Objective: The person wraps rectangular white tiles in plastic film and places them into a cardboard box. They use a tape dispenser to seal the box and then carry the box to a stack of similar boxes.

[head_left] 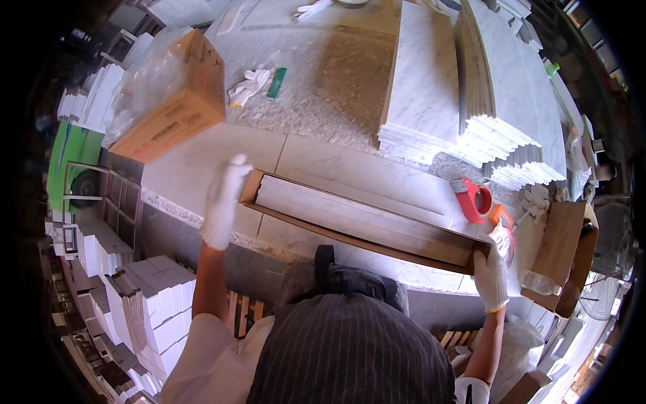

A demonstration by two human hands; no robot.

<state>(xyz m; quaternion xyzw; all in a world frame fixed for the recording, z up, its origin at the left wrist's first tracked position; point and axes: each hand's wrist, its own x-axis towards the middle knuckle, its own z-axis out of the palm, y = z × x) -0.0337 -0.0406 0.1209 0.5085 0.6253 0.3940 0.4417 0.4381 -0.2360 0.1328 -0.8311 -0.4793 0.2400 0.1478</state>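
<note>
Right fingers (pixel 482 256) grip the long box (pixel 251 187) (left fingers (pixel 237 167) outstretched).

Long carton (pixel 251 187): right hand (pixel 492 281) holding one end, left hand (pixel 224 202) near other.

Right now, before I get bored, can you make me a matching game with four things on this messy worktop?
Things:
1. Tape dispenser
2. Long box
3. Small flat bar
4. Right hand

Clues:
A. Green
B. Wearing a white glove
C. Red
D. Open on top, with long white pieces inside

Right pairs: 1-C, 2-D, 3-A, 4-B
</note>
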